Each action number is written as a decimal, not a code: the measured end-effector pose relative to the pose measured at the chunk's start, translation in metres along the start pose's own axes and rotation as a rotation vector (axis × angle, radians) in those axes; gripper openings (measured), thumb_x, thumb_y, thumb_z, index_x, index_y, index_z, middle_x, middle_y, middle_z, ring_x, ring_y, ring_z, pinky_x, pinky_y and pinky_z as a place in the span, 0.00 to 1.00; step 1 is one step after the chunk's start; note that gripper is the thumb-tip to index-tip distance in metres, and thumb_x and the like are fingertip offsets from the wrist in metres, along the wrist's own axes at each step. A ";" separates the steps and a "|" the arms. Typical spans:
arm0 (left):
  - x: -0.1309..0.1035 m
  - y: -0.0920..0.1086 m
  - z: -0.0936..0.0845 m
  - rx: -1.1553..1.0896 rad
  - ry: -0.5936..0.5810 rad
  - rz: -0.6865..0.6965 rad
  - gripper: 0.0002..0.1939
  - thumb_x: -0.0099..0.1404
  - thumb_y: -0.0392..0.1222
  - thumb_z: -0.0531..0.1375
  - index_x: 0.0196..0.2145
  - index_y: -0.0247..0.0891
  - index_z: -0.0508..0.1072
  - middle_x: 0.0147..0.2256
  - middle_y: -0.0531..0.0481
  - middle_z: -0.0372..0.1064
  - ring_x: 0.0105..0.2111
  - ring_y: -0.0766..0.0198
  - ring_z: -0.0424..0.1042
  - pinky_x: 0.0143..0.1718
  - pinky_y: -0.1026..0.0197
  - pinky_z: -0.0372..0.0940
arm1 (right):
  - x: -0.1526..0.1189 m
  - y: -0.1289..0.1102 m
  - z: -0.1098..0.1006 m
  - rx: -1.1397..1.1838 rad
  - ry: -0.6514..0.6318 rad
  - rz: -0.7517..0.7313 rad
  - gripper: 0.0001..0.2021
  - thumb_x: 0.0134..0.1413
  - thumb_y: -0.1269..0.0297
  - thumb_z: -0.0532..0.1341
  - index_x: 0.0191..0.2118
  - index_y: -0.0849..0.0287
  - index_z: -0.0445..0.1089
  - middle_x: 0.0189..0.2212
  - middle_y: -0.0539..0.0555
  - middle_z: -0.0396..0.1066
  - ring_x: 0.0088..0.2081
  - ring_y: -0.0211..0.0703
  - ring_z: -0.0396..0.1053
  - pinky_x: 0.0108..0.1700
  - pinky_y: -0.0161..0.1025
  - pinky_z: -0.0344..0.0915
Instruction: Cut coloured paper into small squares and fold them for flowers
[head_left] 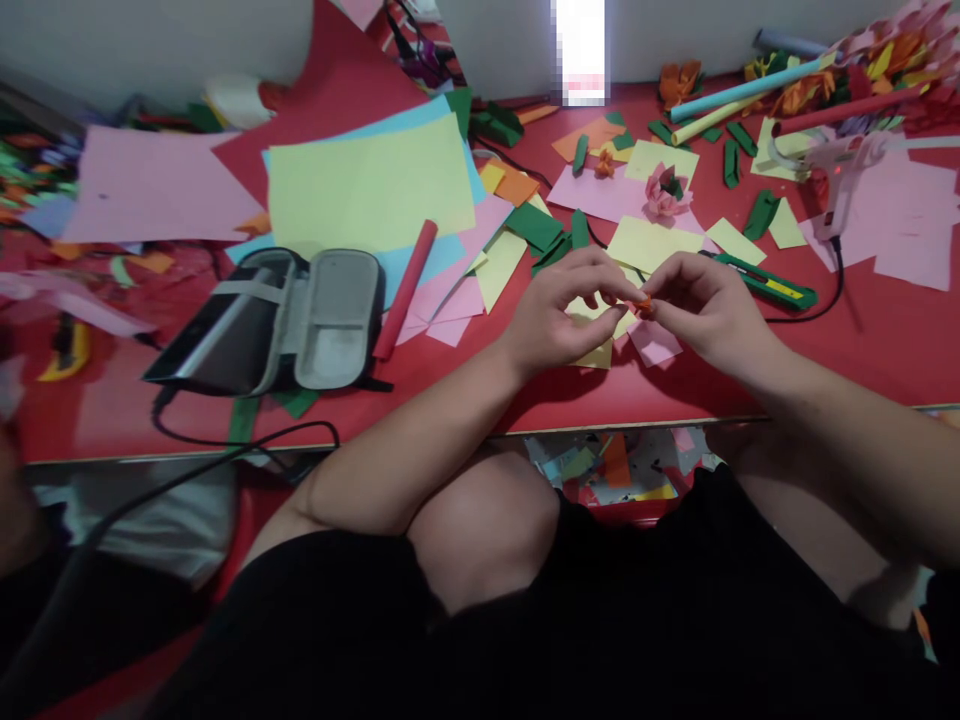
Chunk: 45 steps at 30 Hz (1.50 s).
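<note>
Between my two hands is a small folded orange paper piece [643, 306], pinched by the fingertips over the table's front part. My left hand [574, 300] has thumb and fingers closed on its left side. From the right, my right hand [709, 305] grips the same piece between thumb and forefinger. Just beneath lie yellow and pink paper scraps, among them a pink scrap [656, 340]. A green utility knife [765, 280] lies right of my right hand. Behind the hands sit a pink paper flower [667, 192] and a small orange paper flower [604, 163].
At right a glue gun [831, 185] stands with its cord trailing over the red table [892, 350]. An open black case [330, 320] and a red paper tube [406, 290] lie left. Yellow sheets [367, 185] are stacked behind them. Paper tubes and flowers crowd the back right.
</note>
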<state>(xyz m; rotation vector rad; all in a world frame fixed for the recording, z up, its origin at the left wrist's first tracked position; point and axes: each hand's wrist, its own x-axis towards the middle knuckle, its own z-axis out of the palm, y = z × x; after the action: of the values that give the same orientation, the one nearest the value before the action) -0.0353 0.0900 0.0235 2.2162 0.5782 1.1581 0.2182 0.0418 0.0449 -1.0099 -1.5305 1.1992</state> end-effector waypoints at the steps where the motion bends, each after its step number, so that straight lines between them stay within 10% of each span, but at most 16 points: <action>1: 0.000 0.001 0.000 -0.012 0.006 0.001 0.09 0.79 0.45 0.73 0.53 0.50 0.92 0.49 0.46 0.88 0.44 0.58 0.85 0.40 0.57 0.80 | 0.000 0.001 0.000 -0.006 0.006 -0.007 0.18 0.63 0.50 0.85 0.42 0.51 0.81 0.39 0.52 0.82 0.41 0.47 0.77 0.45 0.46 0.78; 14: 0.001 0.007 0.004 -0.068 0.057 -0.091 0.16 0.79 0.61 0.78 0.47 0.47 0.93 0.41 0.46 0.89 0.37 0.61 0.87 0.29 0.63 0.74 | -0.002 -0.001 0.004 -0.054 0.079 0.000 0.16 0.62 0.52 0.85 0.41 0.48 0.79 0.38 0.52 0.80 0.42 0.50 0.77 0.45 0.49 0.79; 26: 0.000 0.005 0.005 -0.047 0.113 0.030 0.10 0.78 0.43 0.74 0.55 0.49 0.90 0.46 0.49 0.88 0.43 0.59 0.87 0.38 0.58 0.79 | -0.004 -0.008 0.009 0.018 0.046 -0.059 0.17 0.60 0.51 0.85 0.42 0.50 0.80 0.41 0.54 0.82 0.45 0.50 0.80 0.55 0.53 0.84; 45: 0.003 -0.006 0.008 -0.085 0.103 0.226 0.13 0.82 0.50 0.73 0.60 0.55 0.84 0.45 0.49 0.86 0.43 0.57 0.85 0.42 0.54 0.79 | -0.012 -0.011 0.010 -0.008 0.043 -0.110 0.20 0.64 0.41 0.84 0.44 0.48 0.81 0.42 0.53 0.83 0.45 0.50 0.81 0.51 0.51 0.83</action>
<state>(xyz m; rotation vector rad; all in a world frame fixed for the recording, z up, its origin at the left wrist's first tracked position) -0.0282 0.0940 0.0176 2.2008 0.3183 1.3912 0.2106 0.0254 0.0528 -0.9392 -1.5379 1.0888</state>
